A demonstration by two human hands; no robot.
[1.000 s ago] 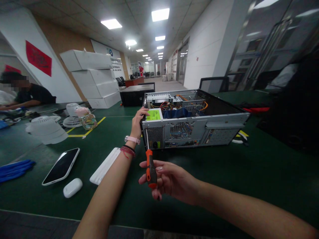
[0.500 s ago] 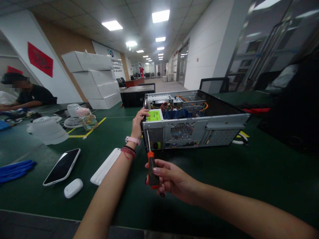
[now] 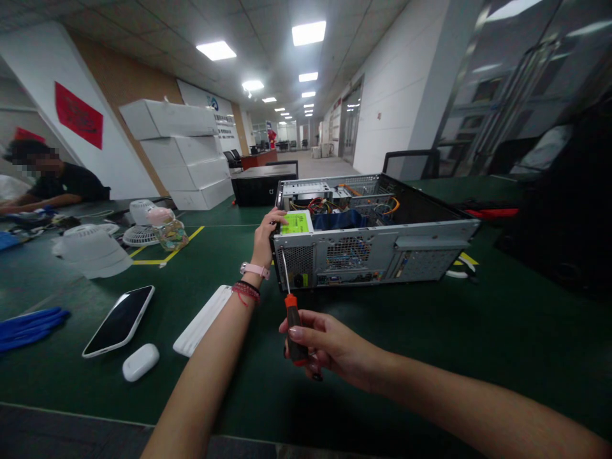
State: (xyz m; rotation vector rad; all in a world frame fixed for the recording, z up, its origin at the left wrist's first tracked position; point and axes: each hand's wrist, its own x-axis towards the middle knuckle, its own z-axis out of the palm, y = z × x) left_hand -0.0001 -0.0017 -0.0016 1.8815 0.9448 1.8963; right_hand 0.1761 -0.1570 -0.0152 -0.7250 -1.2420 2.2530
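Note:
An open computer case (image 3: 406,252) lies on its side on the green table, its rear panel facing me and cables showing inside. My left hand (image 3: 264,234) grips the case's top left corner beside a green-labelled power supply (image 3: 295,222). My right hand (image 3: 325,347) is closed round the orange-and-black handle of a screwdriver (image 3: 291,312). Its shaft points up at the rear panel's left edge near the power supply grille.
A phone (image 3: 118,320), a white earbud case (image 3: 139,361) and a white flat pack (image 3: 203,320) lie at the left. Blue gloves (image 3: 29,325), white fan parts (image 3: 90,250) and stacked white boxes (image 3: 184,156) sit further left. A person (image 3: 52,182) works at the far left.
My right hand has wrapped its fingers tighter round the screwdriver handle and shifted slightly right and down. My left hand has stayed on the case corner.

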